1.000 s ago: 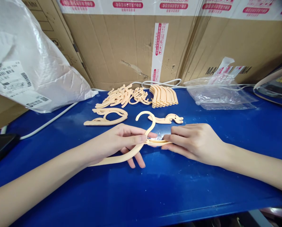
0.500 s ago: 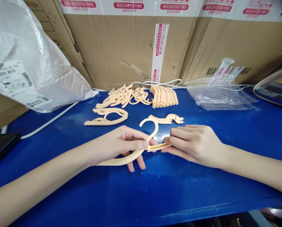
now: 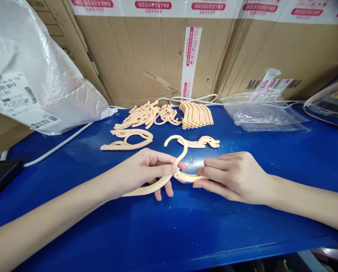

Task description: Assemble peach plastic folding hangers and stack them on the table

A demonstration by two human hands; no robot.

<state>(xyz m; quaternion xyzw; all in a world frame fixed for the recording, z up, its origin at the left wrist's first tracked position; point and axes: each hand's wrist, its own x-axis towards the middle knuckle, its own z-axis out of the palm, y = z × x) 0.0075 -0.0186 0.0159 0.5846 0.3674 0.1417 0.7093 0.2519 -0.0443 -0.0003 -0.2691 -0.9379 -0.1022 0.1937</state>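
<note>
Between my hands is a cream plastic clothes hanger (image 3: 157, 185) with its curved hook pointing up. My left hand (image 3: 146, 170) pinches it at the hook's base with thumb and forefinger, the other fingers loosely beneath. My right hand (image 3: 233, 175) is closed around a hanger arm (image 3: 188, 176), whose inner end meets the hook's base; its outer end is hidden by my fingers. Just beyond lies a folded hanger piece (image 3: 204, 142). To the left, folded hanger parts (image 3: 129, 139) rest on the blue table (image 3: 169, 230).
Behind are a jumbled heap of cream hanger parts (image 3: 142, 115) and a neat row of hanger arms (image 3: 197, 114). A clear plastic bag (image 3: 265, 113), a white cable (image 3: 61, 145), a white parcel bag (image 3: 50, 75) and cardboard boxes (image 3: 148, 56) surround the table.
My right hand has turned the hanger arm so its smooth outer side shows rather than its hollow side. The hook has risen slightly and shifted a little left.
</note>
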